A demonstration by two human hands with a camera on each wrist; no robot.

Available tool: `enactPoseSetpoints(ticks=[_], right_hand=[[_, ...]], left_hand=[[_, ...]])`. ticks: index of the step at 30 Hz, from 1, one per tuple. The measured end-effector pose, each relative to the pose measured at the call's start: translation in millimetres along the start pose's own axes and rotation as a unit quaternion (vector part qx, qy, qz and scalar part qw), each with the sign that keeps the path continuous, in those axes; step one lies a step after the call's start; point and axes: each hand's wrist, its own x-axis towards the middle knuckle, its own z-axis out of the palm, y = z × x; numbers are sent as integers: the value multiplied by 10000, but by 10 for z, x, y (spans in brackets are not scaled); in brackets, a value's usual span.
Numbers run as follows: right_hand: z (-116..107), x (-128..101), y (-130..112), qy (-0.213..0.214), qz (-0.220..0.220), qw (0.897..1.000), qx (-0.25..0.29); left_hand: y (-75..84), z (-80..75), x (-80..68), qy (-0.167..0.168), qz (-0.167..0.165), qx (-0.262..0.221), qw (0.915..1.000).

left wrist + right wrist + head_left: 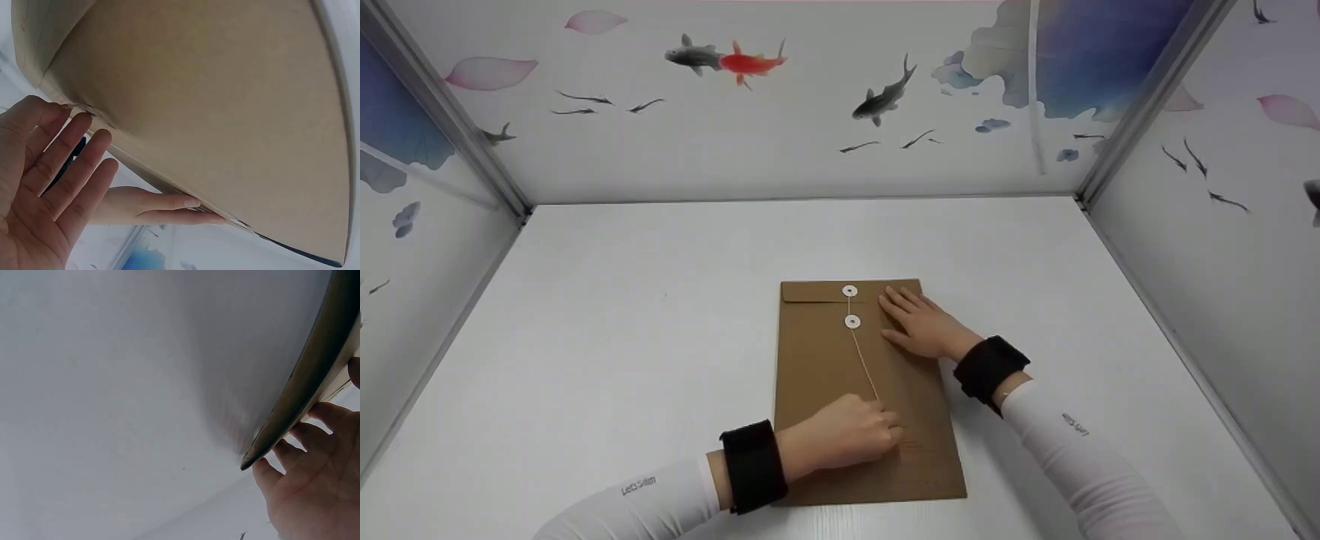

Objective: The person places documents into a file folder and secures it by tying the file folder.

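1. White panels painted with fish (885, 96) and petals are seen on three sides of a white table (607, 337).
2. One brown kraft envelope (840, 375) is laid flat on the table, slightly off the middle toward the person, with its flap end turned toward the back panel.
3. Two white button discs are fixed near the flap end of the envelope: the upper disc (850, 290) on the flap and the lower disc (852, 322) just below it on the body.
4. A thin string (864, 367) is drawn taut from the lower disc diagonally down the envelope toward the person.
5. The left hand (847, 435) is rested on the lower part of the envelope; its grip is closed, with curled fingers pinched on the free end of the string.
6. The right hand (922, 324) is laid on the envelope just right of the two discs; its grip is released, with straight fingers pressed flat on the paper.
7. Black wrist bands and white sleeves (1080, 450) are worn on both arms.
8. From the left wrist view, the envelope (225, 112) is shown from close by, with outstretched fingers at its edge.
9. From the right wrist view, the envelope's edge (298, 410) is shown against the table (112, 410), beside the right hand (315, 484).
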Motion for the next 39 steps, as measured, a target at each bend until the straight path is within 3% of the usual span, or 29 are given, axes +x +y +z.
enactPoseSetpoints(ticks=[5, 9, 17, 25, 31, 39], right_hand=[[-4, -8, -2, 32, -5, 10000, -24], [-16, -19, -6, 40, 14, 10000, -19], [-14, 0, 0, 34, 46, 10000, -17], [-10, 8, 3, -32, 65, 10000, -61], [-11, 7, -3, -67, 42, 10000, -53], [-6, 2, -1, -72, 44, 10000, -40]], left_hand=[[-69, -37, -20, 39, 91, -166, 9998], [-181, -69, -36, 161, -71, -291, 9994], [-556, 15, -156, 357, -903, -631, 9933], [-906, 276, -313, 263, -1969, -997, 9750], [-1060, 430, -381, -225, -2358, -1158, 9646], [-1163, 492, -384, -859, -2660, -1496, 9484]])
